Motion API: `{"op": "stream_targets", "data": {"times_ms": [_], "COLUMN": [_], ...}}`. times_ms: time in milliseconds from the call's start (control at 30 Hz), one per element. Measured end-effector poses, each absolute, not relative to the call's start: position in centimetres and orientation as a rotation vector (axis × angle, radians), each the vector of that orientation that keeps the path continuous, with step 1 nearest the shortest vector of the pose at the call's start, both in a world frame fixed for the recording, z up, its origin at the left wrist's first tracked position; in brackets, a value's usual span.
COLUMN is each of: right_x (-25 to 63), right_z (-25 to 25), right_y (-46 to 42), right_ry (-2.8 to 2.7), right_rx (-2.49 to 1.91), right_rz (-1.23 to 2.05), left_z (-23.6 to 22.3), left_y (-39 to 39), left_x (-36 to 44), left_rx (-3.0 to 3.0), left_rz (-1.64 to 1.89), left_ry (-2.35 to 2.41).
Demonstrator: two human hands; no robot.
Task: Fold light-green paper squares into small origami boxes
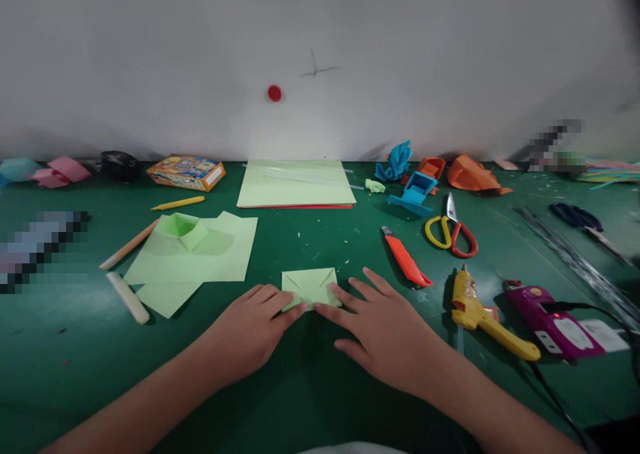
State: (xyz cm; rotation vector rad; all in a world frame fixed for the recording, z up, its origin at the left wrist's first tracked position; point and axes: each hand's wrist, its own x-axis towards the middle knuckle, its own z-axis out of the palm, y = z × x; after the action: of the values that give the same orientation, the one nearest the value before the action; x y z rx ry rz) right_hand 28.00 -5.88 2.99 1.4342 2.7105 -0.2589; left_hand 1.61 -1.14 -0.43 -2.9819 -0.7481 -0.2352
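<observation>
A small light-green folded paper lies on the table in front of me, with diagonal creases running toward its near edge. My left hand is closed at its near left corner, thumb and curled fingers pressing on it. From the other side, my right hand rests its fingertips on the near right part of the paper, fingers spread apart. The hands partly cover the near edge. To the left, a green folded paper box stands on loose green sheets.
A paper stack lies against the wall. On the right are a red cutter, scissors, a yellow glue gun and a purple power strip with cables. Wooden sticks and a yellow pencil lie left.
</observation>
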Motion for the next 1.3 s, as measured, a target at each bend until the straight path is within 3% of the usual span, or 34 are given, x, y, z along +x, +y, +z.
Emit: {"op": "stream_targets", "data": {"times_ms": [633, 867, 1300], "right_x": [26.3, 27.8, 30.3], "right_z": [3.2, 3.8, 4.5], "right_y": [-6.0, -5.5, -3.8], "right_ry": [2.677, 2.698, 2.677], "right_rx": [1.443, 1.435, 1.461], "right_rz": [-0.099, -0.319, -0.753], "left_z": [0.4, 0.4, 1.6], "left_y": [-2.1, -2.7, -1.0], "left_x": [1.1, -0.9, -1.5], "left_rx": [-3.071, -3.131, -3.155], "left_rz": [-0.133, -0.232, -0.074], "left_ry": [-0.906, -0.957, -1.033]}}
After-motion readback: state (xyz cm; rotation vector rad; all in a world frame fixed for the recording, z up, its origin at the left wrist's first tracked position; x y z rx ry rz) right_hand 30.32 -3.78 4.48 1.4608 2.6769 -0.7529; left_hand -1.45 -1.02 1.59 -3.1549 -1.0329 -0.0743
